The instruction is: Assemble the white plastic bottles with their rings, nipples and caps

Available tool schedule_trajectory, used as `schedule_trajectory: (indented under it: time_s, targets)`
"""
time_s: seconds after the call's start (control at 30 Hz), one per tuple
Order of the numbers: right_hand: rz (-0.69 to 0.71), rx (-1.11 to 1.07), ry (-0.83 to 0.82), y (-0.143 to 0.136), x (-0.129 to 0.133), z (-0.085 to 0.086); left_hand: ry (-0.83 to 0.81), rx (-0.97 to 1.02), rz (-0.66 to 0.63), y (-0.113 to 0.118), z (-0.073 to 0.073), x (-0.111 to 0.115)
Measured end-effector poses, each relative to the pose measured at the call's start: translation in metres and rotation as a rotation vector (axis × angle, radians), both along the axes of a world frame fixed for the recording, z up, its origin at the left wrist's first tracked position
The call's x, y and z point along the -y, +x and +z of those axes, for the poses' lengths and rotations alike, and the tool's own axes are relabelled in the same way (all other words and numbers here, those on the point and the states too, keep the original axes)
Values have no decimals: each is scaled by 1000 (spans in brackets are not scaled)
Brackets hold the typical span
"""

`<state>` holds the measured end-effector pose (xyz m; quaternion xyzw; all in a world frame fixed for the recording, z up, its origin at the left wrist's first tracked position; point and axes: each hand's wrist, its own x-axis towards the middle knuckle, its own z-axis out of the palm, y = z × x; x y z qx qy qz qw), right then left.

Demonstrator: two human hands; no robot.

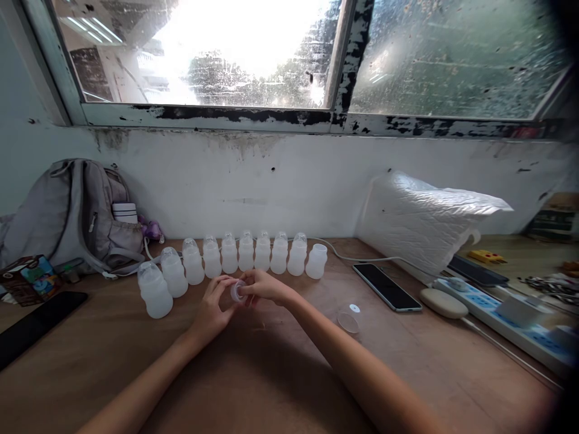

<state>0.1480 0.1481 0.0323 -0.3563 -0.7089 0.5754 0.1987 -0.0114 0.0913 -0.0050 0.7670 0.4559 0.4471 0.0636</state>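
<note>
Both my hands meet over the middle of the table, around a small translucent white bottle collar (236, 292). My left hand (214, 306) curves round it from the left, its fingers and thumb against the ring. From the other side, my right hand (262, 287) pinches the ring near its edge. Just beyond stands a curved row of several frosted baby bottles (229, 255), most with clear domed caps. At the right end of the row, one bottle (316, 261) has an uncovered neck. To the right of my hands lie a clear cap (348, 322) and a small white disc (354, 308).
A smartphone (386, 286), a beige rounded device (444, 302) and a power strip (506, 322) lie to the right, before a silvery padded bag (429, 220). On the left are a grey backpack (67, 211), a printed carton (31, 278) and a dark phone (38, 322).
</note>
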Motion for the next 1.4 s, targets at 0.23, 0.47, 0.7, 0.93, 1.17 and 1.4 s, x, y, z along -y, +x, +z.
schedule_trajectory:
  time_s: [0.23,0.47,0.7,0.93,1.17,1.4]
  targets:
    - [-14,57,99,-5,3,-6,134,-117,78,0,-8,6]
    - [-62,192,239,-9,9,-8,203,-135,103,-1,-7,12]
    - [-193,239,468,-15,14,-12,225,-147,116,1,-7,12]
    - [-404,299,515,-17,15,-34,142,-300,64,3,-7,8]
    - [-47,153,118,25,26,-7,143,-347,-42,6,-6,11]
    - [-831,307,668,107,-5,49,109,-338,-51,6,-6,13]
